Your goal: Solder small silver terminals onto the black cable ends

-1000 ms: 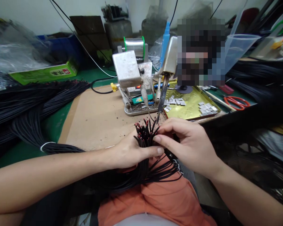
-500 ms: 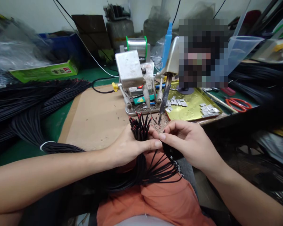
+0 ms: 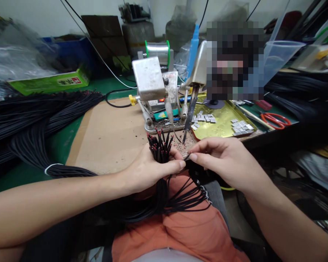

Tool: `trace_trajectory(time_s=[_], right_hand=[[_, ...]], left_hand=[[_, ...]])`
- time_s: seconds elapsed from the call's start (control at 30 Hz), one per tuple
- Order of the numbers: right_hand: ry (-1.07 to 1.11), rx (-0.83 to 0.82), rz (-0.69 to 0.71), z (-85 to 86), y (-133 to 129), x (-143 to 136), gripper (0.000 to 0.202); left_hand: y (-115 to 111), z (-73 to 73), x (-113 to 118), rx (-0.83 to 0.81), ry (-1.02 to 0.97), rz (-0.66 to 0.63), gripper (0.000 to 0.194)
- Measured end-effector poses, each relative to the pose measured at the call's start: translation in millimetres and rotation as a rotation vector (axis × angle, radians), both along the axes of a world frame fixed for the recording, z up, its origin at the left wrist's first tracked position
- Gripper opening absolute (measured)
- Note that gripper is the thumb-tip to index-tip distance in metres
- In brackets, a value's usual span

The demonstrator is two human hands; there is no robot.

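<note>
A bundle of black cables point(image 3: 160, 151) with red tips stands upright in my left hand point(image 3: 153, 168), whose fingers wrap round it. Between the left thumb and fingers runs one thin black cable end point(image 3: 186, 157). The tips of my right hand point(image 3: 221, 156) pinch the other side of that end, just right of the left thumb. Loose cables point(image 3: 185, 200) hang below the hands over orange cloth on the lap. Just beyond the hands, the dark rod of a soldering iron point(image 3: 191, 109) points down at the board.
Behind the hands stands a metal soldering machine point(image 3: 150, 80) with a solder spool point(image 3: 157, 54). A yellow tray point(image 3: 221, 120) holds small metal parts; red-handled scissors point(image 3: 275, 120) lie right of it. More black cables point(image 3: 30, 120) lie left of the cardboard point(image 3: 111, 134).
My right hand has drawn slightly away from the left thumb, and the short black cable end now shows between the two hands. The left hand still grips the bundle.
</note>
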State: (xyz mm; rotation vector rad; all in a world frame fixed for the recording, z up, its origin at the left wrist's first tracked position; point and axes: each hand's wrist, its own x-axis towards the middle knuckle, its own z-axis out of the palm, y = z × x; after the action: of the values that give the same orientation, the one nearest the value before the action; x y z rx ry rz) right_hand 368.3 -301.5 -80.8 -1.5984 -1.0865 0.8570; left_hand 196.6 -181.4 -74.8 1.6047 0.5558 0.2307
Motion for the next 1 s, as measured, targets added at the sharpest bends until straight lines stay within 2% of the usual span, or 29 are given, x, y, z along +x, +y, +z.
trace_trajectory(time_s=[0.37,0.5,0.67,0.77,0.83,0.9,0.93,1.0], right_hand=[[0.149,-0.034,0.064,3.3,1,3,0.005],[0.214,-0.016,0.049,-3.2,1,4,0.009],[0.429,0.062,-0.023,-17.1,4,-14,0.012],[0.504,0.073,-0.017,-20.2,6,-20,0.012],[0.433,0.036,0.037,-18.0,8,-11,0.013],[0.216,-0.010,0.056,-13.7,11,7,0.015],[0.064,-0.024,0.017,-11.6,14,18,0.016],[-0.228,-0.006,-0.166,-8.6,22,39,0.018]], left_hand=[[1,-1.2,0,-0.022,-0.004,0.003,0.018],[0,-1.7,0,-0.039,-0.036,0.002,0.018],[-1,-3.3,1,-0.049,-0.067,0.020,0.018],[-2,-5.6,0,-0.083,-0.077,0.017,0.021],[-2,-6.6,0,-0.105,-0.080,0.013,0.022],[-2,-6.9,0,-0.137,-0.084,0.031,0.025],[-2,-6.7,0,-0.155,-0.081,0.044,0.027],[-2,-6.2,0,-0.178,-0.067,0.059,0.030]])
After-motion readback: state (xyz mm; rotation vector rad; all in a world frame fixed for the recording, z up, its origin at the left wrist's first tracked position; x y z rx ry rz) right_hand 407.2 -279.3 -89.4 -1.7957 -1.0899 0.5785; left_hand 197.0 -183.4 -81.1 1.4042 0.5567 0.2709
